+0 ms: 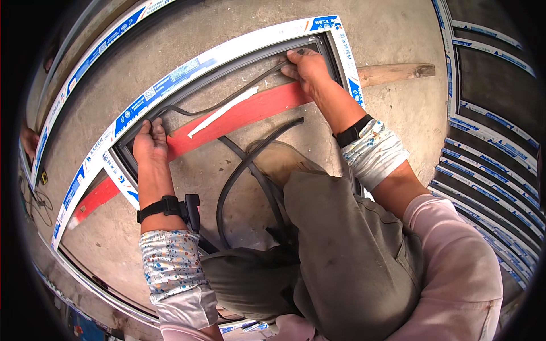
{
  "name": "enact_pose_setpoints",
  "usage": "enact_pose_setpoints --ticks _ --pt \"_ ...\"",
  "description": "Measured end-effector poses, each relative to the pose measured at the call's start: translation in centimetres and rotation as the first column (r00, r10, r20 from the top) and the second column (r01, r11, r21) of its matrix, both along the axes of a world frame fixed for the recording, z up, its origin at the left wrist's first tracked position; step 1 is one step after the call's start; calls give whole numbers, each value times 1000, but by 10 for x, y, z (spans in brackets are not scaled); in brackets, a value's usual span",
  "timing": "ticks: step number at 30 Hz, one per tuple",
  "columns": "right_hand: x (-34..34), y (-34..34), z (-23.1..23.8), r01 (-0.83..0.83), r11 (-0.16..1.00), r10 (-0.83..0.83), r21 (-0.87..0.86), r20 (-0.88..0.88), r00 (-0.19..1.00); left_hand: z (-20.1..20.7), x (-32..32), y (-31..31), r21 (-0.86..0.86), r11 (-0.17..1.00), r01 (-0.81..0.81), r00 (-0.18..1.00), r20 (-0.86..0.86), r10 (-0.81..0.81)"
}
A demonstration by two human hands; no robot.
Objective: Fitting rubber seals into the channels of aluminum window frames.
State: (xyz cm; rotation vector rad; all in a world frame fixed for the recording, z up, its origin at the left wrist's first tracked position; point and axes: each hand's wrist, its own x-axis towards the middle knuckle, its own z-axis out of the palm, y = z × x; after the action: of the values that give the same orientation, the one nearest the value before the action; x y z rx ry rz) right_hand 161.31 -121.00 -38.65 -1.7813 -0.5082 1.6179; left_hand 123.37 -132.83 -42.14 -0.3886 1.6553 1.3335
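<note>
A window frame [239, 48] with white and blue protective film lies around my legs. A thin black rubber sealing strip [190, 113] runs between my hands along the frame's dark inner edge, sagging away from it in the middle. Near the inner left corner, my left hand [151, 142] is closed, fingertips pressed on the strip's end against the frame. My right hand [310, 69] pinches the strip near the far right corner. More black strip [250, 162] lies looped on the floor between the frame and my knee.
Beneath the frame passes a red board [244, 116], with a bare wooden end [398, 71] on the right. Other filmed frames [495, 136] lie on the right, and another long profile [85, 71] at the far left. Another person's hand [28, 139] shows at the left rim.
</note>
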Motion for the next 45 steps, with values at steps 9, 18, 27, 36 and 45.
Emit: enact_pose_setpoints --ticks 9,18,27,36,45 --pt "8 3 -2 -67 998 68 21 -25 997 5 7 3 24 1000 11 999 36 -12" --pt "12 5 1 85 981 -117 175 181 977 1 9 6 77 996 -39 994 105 31" --pt "1 12 -9 179 953 -265 245 384 884 6 14 6 78 995 -56 994 102 48" --pt "5 17 -7 181 951 -275 250 415 867 15 32 11 86 996 -23 995 95 14" --pt "7 12 -12 84 963 -210 257 515 831 25 44 13 69 997 -23 997 80 17"
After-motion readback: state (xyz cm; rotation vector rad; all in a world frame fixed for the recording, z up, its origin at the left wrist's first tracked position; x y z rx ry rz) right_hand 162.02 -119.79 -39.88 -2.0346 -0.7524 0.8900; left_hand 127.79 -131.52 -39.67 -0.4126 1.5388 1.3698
